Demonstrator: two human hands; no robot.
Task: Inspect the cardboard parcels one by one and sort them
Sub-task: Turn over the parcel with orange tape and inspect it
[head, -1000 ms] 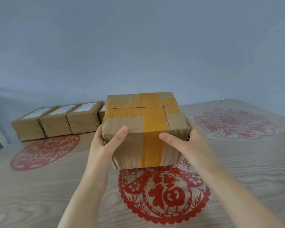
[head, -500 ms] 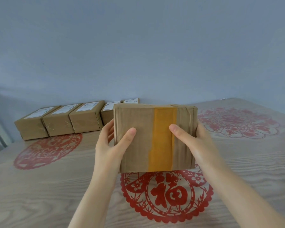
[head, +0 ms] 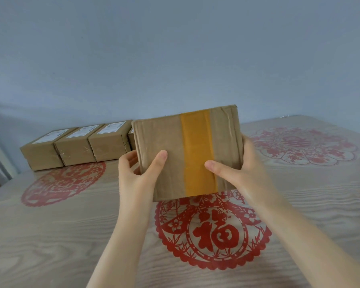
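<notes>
A brown cardboard parcel with a yellow tape stripe down its face is held up above the table in front of me, its right side tilted higher. My left hand grips its left edge, thumb on the near face and fingers behind. My right hand grips the right edge the same way, thumb lying beside the tape. The parcel's far side and my fingers behind it are hidden.
A row of small labelled cardboard parcels stands against the wall at the back left; the held parcel hides the row's right end. The wooden table bears red paper-cut decorations under my hands, at the left and at the far right.
The parcel has been turned so its top no longer shows, only one taped face toward me. It then rose a little and tilted, right side up. Both hands kept their grip.
</notes>
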